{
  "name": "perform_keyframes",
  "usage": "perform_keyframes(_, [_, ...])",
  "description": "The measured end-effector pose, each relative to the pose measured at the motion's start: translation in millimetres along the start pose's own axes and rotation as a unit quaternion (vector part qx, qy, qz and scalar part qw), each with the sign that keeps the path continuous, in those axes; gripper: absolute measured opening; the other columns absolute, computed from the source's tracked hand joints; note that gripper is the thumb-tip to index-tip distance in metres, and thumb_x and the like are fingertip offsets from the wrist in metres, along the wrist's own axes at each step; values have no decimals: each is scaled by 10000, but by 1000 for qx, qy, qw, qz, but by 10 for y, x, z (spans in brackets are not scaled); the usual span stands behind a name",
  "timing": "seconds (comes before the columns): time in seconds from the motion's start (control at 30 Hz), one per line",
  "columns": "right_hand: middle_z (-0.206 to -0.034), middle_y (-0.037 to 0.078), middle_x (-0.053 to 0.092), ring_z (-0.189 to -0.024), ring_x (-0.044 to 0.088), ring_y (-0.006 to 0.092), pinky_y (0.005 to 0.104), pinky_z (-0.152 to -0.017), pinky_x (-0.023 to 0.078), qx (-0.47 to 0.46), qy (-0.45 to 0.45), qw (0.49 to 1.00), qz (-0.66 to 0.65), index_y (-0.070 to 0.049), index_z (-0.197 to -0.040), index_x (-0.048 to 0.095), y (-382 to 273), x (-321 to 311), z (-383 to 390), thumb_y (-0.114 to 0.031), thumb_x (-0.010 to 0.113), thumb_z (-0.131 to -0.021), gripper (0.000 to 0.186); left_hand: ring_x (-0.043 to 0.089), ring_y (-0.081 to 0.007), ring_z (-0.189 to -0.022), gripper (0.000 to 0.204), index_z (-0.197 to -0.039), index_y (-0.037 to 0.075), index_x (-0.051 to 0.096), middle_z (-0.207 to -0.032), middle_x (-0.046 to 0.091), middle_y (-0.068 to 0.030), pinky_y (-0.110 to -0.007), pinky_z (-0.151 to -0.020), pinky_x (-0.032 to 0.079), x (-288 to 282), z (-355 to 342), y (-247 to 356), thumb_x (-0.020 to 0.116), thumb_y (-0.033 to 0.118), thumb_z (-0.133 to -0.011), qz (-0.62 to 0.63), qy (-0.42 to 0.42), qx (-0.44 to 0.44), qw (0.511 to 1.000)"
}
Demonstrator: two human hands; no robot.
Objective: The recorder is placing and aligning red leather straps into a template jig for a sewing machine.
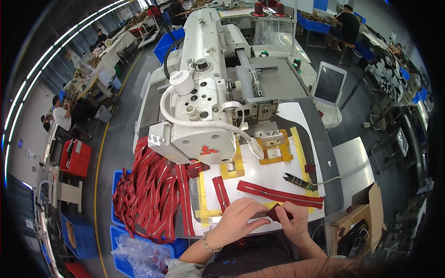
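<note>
My right hand pinches a small folded dark red fabric piece at the front edge of the sewing machine's table. Close on its left is my left hand, fingers stretched toward the piece and thumb apart; whether the fingertips touch it is hard to tell. Just beyond my hands, one red zipper lies slanting across the white work plate. A shorter-looking red zipper lies upright, its near end behind my left hand. A heap of red zippers hangs at the table's left.
The white sewing machine head stands over the plate, with yellow-edged clamps under it. Thread snips lie at the right. Blue bins stand front left, an open cardboard box front right. A screen stands behind.
</note>
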State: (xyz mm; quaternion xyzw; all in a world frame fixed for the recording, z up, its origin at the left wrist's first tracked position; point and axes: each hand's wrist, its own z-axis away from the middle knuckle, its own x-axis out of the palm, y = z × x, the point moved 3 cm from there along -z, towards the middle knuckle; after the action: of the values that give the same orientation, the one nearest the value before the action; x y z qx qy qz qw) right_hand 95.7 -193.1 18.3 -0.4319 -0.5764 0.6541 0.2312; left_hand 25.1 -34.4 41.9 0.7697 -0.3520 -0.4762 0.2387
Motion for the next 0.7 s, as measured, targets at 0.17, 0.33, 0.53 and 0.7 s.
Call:
perform_keyframes(0.17, [-600, 83, 588, -487, 514, 111, 257, -474, 387, -13, 9, 1000, -4, 10, -807, 651, -37, -11, -8, -94, 616, -887, 136, 578, -270, -750, 211, -882, 48, 605, -814, 580, -84, -354, -665, 470, 60, 22, -40, 756, 97, -743, -9, -4, 13, 1000])
perform_keyframes(0.33, [-628, 91, 604, -524, 543, 117, 252, -502, 406, 11, 4, 1000, -11, 11, -825, 655, 93, 6, -71, -102, 622, -890, 135, 576, -248, -727, 170, -844, 63, 615, -772, 572, -74, -333, -659, 456, -94, 37, 35, 741, 145, -764, 173, -56, -1, 983])
perform_keyframes(0.53, [-743, 103, 672, -662, 633, 108, 231, -602, 479, 69, -42, 994, -79, 20, -919, 616, 146, 55, -69, -83, 627, -896, 106, 598, -176, -720, 339, -806, 74, 644, -699, 566, -6, -250, -566, 423, -235, 78, 31, 787, 363, -701, 55, -176, -41, 982])
perform_keyframes(0.7, [-833, 105, 698, -770, 665, 111, 234, -694, 509, 57, -98, 988, -101, 18, -996, 557, 83, 194, 18, -84, 646, -893, 169, 618, -204, -702, 457, -1145, 78, 593, -863, 586, -77, -333, -625, 511, 6, 59, 3, 770, 233, -754, 29, -87, -93, 991])
